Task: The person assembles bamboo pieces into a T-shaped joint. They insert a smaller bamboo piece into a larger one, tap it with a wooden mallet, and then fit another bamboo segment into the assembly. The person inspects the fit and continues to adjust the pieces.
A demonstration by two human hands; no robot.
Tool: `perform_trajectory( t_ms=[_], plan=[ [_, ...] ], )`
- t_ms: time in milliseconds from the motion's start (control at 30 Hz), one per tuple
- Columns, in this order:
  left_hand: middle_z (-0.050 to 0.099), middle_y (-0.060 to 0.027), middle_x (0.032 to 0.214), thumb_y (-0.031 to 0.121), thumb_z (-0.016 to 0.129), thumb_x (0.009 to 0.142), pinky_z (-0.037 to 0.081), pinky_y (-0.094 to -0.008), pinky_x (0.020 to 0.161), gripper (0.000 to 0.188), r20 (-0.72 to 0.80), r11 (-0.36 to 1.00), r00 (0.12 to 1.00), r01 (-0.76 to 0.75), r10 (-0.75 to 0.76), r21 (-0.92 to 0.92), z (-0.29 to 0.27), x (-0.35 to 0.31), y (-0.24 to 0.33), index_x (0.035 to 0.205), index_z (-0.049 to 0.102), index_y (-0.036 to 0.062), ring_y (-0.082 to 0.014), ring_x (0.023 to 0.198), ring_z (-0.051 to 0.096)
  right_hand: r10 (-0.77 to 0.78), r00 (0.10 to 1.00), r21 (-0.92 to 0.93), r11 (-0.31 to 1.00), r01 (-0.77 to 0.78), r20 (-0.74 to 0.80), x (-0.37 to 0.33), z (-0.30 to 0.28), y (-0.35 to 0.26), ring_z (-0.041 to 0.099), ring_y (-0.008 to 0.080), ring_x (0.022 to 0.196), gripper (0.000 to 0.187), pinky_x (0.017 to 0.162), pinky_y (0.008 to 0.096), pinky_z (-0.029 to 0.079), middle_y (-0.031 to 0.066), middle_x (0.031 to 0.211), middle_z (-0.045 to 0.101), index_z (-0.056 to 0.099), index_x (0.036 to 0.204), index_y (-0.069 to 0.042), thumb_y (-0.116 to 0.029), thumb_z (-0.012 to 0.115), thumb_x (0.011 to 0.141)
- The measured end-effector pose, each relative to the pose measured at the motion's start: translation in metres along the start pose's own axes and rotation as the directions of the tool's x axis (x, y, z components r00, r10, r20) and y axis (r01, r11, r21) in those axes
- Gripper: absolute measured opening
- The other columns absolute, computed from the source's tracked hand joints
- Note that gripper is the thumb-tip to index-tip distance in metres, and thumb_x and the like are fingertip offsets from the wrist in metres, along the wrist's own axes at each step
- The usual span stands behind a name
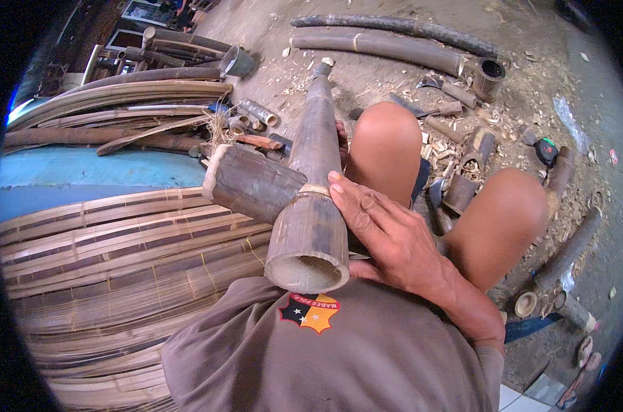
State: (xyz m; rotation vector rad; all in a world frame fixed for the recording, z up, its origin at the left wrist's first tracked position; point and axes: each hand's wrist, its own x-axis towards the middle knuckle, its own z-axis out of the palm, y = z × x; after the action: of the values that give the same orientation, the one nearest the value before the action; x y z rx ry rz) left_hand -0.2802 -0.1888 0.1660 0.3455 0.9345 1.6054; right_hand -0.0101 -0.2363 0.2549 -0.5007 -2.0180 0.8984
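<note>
A long bamboo pole [313, 141] points away from me, its wide hollow end [310, 237] close to my shirt. My right hand [394, 237] holds it near that end, with fingers along the right side of the joint and the thumb lower down. Just left of the joint, a short thick bamboo piece [256, 182] with a pale rough end meets the pole and is partly covered by it. Farther along, fingertips of my left hand [342, 137] curl at the pole's right side; the rest of that hand and its arm are hidden.
Slatted bamboo [140, 275] spreads at my left beside a blue surface [99, 168] and stacked split bamboo [119, 96]. Two long poles [387, 44] lie ahead. Right of my knees are wood chips, a hatchet-like tool [436, 192], bamboo offcuts [477, 147] and a tape measure [546, 152].
</note>
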Motion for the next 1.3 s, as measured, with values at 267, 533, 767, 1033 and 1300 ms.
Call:
perform_trajectory(
  t_ms=[267, 533, 767, 1033, 1300],
  plan=[
    [0.064, -0.0147, 0.137, 0.066, 0.034, 0.099, 0.05, -0.053, 0.107, 0.075, 0.021, 1.0, 1.0, 0.006, -0.005, -0.022, 0.005, 0.012, -0.012, 0.145, 0.052, 0.0097, -0.0359, 0.122, 0.063, -0.013, 0.994, 0.003, 1.0, 0.013, -0.112, -0.004, 0.003, 0.004, 0.054, 0.0408, 0.137, 0.103, 0.113, 0.0456, 0.047, 0.0242, 0.155, 0.047, 0.038, 0.155, 0.003, -0.042, 0.081, 0.073],
    [0.064, -0.0135, 0.137, 0.067, 0.035, 0.099, 0.049, -0.0527, 0.108, 0.074, 0.09, 0.996, 0.995, 0.039, -0.032, -0.075, 0.017, 0.053, -0.04, 0.145, 0.052, 0.0106, -0.0354, 0.123, 0.062, 0.084, 0.972, 0.034, 0.996, -0.078, -0.22, -0.01, -0.007, 0.009, 0.047, 0.0413, 0.144, 0.097, 0.118, 0.045, 0.042, 0.0273, 0.159, 0.042, 0.034, 0.157, 0.004, -0.024, 0.084, 0.079],
    [0.064, -0.0125, 0.138, 0.067, 0.036, 0.099, 0.048, -0.0525, 0.108, 0.074, 0.172, 0.992, 0.984, 0.057, -0.037, -0.113, 0.027, 0.095, -0.057, 0.145, 0.052, 0.0113, -0.035, 0.124, 0.061, 0.239, 0.917, 0.075, 0.971, -0.227, -0.32, -0.037, -0.002, 0.022, 0.052, 0.0377, 0.138, 0.072, 0.112, 0.0425, 0.044, 0.0253, 0.15, 0.05, 0.049, 0.144, 0.004, -0.015, 0.081, 0.082],
    [0.064, -0.0107, 0.137, 0.067, 0.038, 0.099, 0.048, -0.0516, 0.108, 0.071, 0.147, 0.993, 0.989, 0.038, -0.022, -0.112, 0.029, 0.106, -0.074, 0.142, 0.054, 0.0123, -0.0335, 0.123, 0.061, 0.212, 0.821, -0.03, 0.963, -0.269, -0.53, -0.059, 0.012, 0.035, 0.07, 0.0272, 0.106, 0.055, 0.093, 0.0378, 0.053, 0.013, 0.115, 0.072, 0.065, 0.123, 0.001, -0.025, 0.089, 0.082],
    [0.067, -0.0086, 0.132, 0.062, 0.038, 0.101, 0.049, -0.0503, 0.106, 0.065, 0.079, 0.994, 0.997, 0.02, -0.012, -0.109, 0.042, 0.094, -0.069, 0.136, 0.059, 0.0121, -0.0305, 0.12, 0.063, 0.328, 0.761, 0.173, 0.944, -0.279, -0.56, -0.053, 0.014, 0.024, 0.067, 0.0315, 0.118, 0.065, 0.104, 0.0415, 0.049, 0.0172, 0.128, 0.069, 0.059, 0.135, 0.001, -0.022, 0.085, 0.079]
  ],
)
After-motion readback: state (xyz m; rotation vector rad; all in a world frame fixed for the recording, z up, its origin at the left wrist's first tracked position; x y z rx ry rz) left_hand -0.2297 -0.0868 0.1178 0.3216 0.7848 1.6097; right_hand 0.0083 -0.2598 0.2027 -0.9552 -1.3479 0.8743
